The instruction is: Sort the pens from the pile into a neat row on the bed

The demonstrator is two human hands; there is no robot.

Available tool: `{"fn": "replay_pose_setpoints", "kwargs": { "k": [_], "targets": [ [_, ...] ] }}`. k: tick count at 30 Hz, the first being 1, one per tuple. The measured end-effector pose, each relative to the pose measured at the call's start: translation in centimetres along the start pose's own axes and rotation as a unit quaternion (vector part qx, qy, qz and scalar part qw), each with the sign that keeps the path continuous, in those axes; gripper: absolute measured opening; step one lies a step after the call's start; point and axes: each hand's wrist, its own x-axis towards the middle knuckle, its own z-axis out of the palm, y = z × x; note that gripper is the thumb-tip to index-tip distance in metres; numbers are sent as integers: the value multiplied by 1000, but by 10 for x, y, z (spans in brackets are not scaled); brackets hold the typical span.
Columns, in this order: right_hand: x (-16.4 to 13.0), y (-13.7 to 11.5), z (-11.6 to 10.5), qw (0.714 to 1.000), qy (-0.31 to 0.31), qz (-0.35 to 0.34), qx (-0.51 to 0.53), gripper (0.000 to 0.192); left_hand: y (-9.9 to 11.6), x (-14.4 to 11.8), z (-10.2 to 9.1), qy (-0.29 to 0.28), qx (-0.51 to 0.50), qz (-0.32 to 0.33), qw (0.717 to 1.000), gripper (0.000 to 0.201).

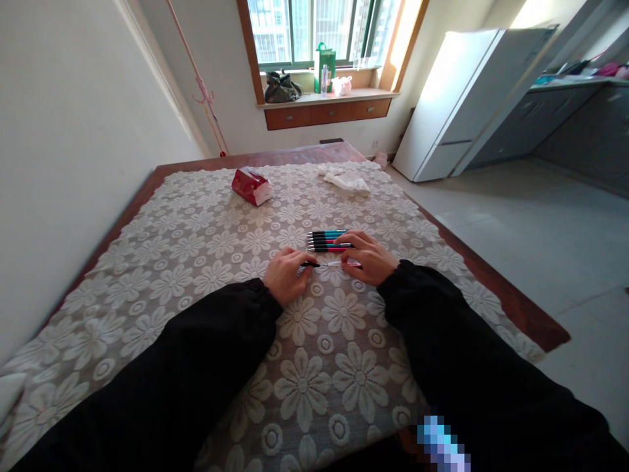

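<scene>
Black sleeves are reaching over a white floral lace tablecloth (314, 380) covering a dark wooden table (521, 308). The left hand (285, 272) is pinching the dark end of a slim pen (328, 264), and the right hand (369, 257) is gripping its pale other end, both resting on the cloth. Just beyond, a row of teal and red pens (328, 240) is lying side by side. Farther off, a red tissue packet (251, 186) and crumpled white cloth (344, 178) are sitting near the far edge. Pale floor tiles (531, 223) are spreading open rightward towards a white fridge (457, 98).
</scene>
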Motion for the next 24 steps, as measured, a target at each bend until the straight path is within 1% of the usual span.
{"fn": "replay_pose_setpoints", "kwargs": {
  "k": [8, 11, 15, 18, 21, 24],
  "targets": [
    [1, -3, -1, 1000, 1, -12, -16, 8, 1, -2, 0, 7, 19, 10, 1000, 16],
    [2, -8, 1, 1000, 10, -12, -17, 8, 1, -2, 0, -9, 0, 45, 999, 16],
    [5, -19, 11, 999, 35, -22, -4, 8, -2, -1, 3, -40, -37, 102, 993, 19],
    [7, -26, 16, 998, 53, -18, 6, 7, -2, 0, 3, -49, -37, 123, 991, 21],
    [8, -29, 13, 997, 69, 6, 39, 11, 1, 0, 1, -47, -24, 114, 992, 22],
    [9, -26, 7, 987, 121, 55, 91, 21, 3, -1, -1, -20, -40, 80, 996, 21]
  ]
}}
